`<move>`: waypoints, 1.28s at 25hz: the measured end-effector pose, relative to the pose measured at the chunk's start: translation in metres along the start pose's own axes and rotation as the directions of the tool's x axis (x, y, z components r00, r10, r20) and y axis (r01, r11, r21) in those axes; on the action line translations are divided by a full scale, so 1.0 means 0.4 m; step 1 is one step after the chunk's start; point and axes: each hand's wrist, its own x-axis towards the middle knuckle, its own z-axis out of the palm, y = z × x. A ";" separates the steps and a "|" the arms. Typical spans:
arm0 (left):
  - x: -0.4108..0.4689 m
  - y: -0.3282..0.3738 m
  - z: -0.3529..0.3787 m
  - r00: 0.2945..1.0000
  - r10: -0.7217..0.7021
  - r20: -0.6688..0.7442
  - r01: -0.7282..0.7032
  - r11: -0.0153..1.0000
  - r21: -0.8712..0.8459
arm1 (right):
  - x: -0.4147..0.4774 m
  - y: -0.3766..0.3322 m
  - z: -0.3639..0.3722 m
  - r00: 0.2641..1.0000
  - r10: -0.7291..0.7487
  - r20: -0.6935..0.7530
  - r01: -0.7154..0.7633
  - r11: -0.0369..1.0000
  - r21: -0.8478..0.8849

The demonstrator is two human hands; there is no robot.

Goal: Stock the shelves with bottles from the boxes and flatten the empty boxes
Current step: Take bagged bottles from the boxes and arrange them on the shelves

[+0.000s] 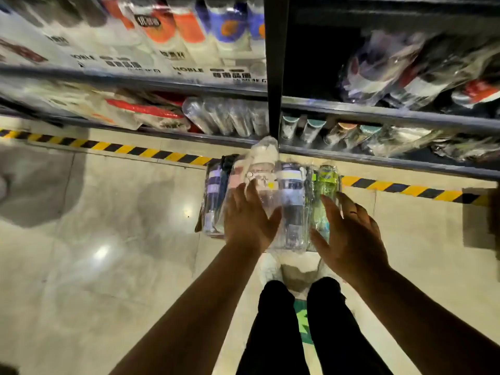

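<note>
Wrapped bottles side by side on floor before shelf; cream-capped bottle tilted atop row.

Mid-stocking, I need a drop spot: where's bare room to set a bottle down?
Bare floor left of the bottle bundle, below the striped tape. The dark upper bay right of the post looks free. Lower shelves are packed.
</note>
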 end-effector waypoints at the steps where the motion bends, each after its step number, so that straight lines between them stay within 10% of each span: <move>1: 0.028 0.003 0.037 0.996 -0.074 0.056 0.077 0.995 -0.059 | 0.018 0.011 0.040 1.000 0.013 0.001 -0.013 1.000 0.021; 7: 0.099 -0.007 0.190 0.971 -0.240 -0.006 0.230 0.937 -0.263 | 0.107 0.069 0.227 0.994 0.098 0.048 -0.103 0.987 0.120; 16: 0.013 -0.077 0.088 0.972 -0.178 -0.151 0.057 0.807 -0.588 | 0.203 -0.036 0.279 0.942 0.315 0.116 -0.320 0.737 0.596; 22: -0.024 -0.178 0.053 0.974 -0.197 -0.108 0.084 0.766 -0.638 | 0.256 -0.121 0.351 0.883 0.426 0.196 -0.451 0.659 0.601; 32: -0.049 -0.106 -0.061 0.992 -0.114 -0.051 0.046 0.715 -0.697 | 0.170 -0.083 0.195 0.901 0.424 0.090 -0.328 0.532 0.781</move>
